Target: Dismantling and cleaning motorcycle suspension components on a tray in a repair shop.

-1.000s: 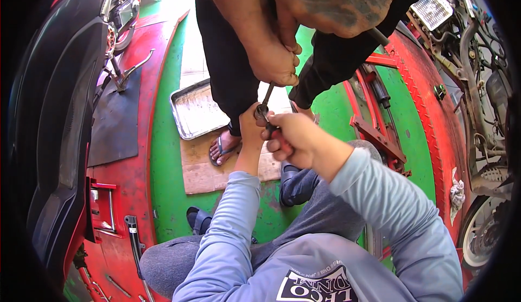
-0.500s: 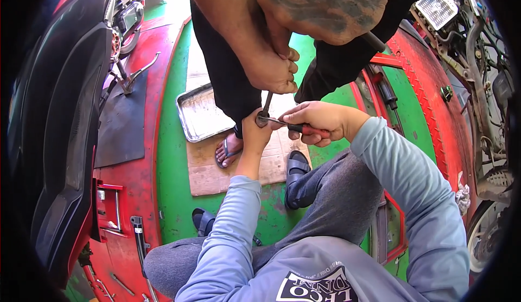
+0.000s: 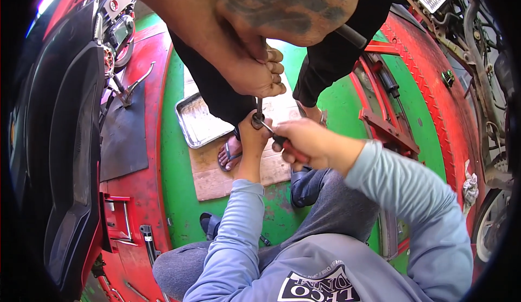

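My left hand (image 3: pixel 251 137) is closed around a small round dark metal part (image 3: pixel 258 119) at the lower end of an upright rod (image 3: pixel 259 105). In my right hand (image 3: pixel 313 137) is a screwdriver (image 3: pixel 294 151) with a red and black handle. Its thin shaft slants up to the left, and the tip meets the round part, though the exact contact is too small to make out. Just above, another person's lower hand (image 3: pixel 255 77) grips the rod. That person's upper hand (image 3: pixel 290 8) is closed on a dark bar or tube (image 3: pixel 351 36) sticking out to the right.
Beyond my hands, a metal tray (image 3: pixel 187 131) rests partly on cardboard (image 3: pixel 217 185) over a green floor. The other person's sandalled foot (image 3: pixel 230 152) stands beside it. Red motorcycle lifts (image 3: pixel 149 193) flank both sides, with a black shock absorber (image 3: pixel 386 83) at right and motorcycle parts around.
My right hand has turned, so the screwdriver slants more steeply, its handle lower to the right. The view has shifted slightly. Both hands keep their holds.
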Motion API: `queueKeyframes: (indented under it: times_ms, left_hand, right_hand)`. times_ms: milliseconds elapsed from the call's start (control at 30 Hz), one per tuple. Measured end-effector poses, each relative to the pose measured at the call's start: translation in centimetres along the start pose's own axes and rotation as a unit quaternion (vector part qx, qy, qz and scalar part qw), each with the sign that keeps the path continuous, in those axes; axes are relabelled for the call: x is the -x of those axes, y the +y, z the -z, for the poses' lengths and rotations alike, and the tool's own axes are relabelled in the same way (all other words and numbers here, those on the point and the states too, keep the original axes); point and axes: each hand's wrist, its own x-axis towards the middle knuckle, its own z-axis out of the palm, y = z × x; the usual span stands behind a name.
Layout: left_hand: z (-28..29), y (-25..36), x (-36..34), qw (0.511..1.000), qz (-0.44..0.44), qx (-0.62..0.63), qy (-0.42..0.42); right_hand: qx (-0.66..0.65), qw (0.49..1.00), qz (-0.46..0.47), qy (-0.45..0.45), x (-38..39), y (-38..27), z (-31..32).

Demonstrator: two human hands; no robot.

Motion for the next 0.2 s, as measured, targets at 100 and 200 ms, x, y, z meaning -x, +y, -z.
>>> queueKeyframes:
  times_ms: [100, 200]
  left_hand:
    - [-1.8, -1.9, -0.5, 0.999, 0.019, -0.030, 0.000]
    - [2.4, -11.3, -4.0, 0.945, 0.003, 0.051, -0.324]
  right_hand:
    - [-0.156, 0.987, 0.008, 0.037, -0.2, 2.6, -0.7]
    - [-0.270, 0.961, 0.057, 0.030, -1.1, 3.7, -5.0]
